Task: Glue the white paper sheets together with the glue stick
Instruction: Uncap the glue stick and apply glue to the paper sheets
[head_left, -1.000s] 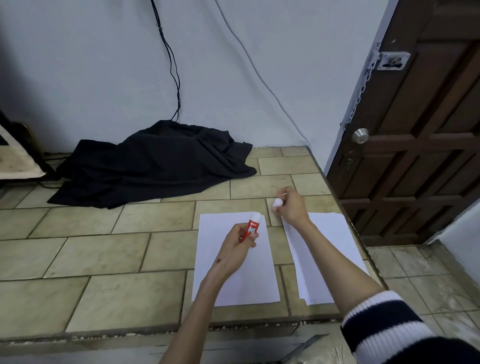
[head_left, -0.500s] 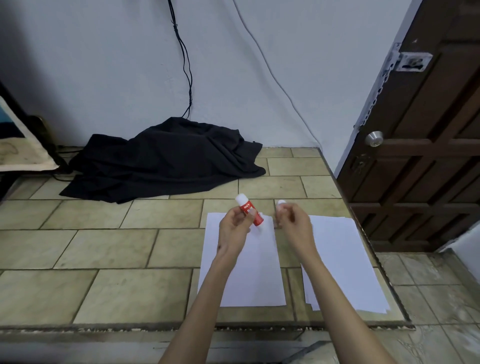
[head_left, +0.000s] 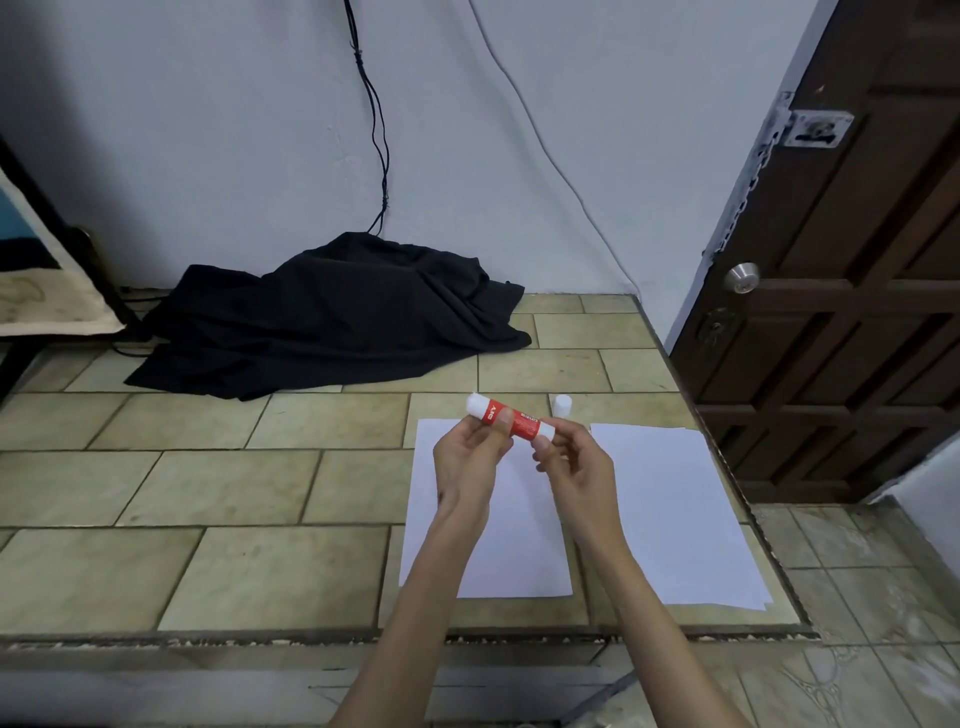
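A red glue stick with white ends lies level between my two hands, above the left paper. My left hand grips its middle with thumb and fingers. My right hand pinches its white base end. The white cap stands upright on the tile just beyond my right hand, apart from the fingers. One white paper sheet lies flat under my hands. A second white sheet or thin stack lies to its right, near the counter's right edge.
The tiled counter stretches to the left. A black cloth is heaped at the back by the wall, with cables hanging above it. A brown door stands at the right, past the counter's edge.
My right hand has left the cap standing on the tile and taken hold of the glue stick's base. The stick has turned from tilted to level, and both hands are closer together.
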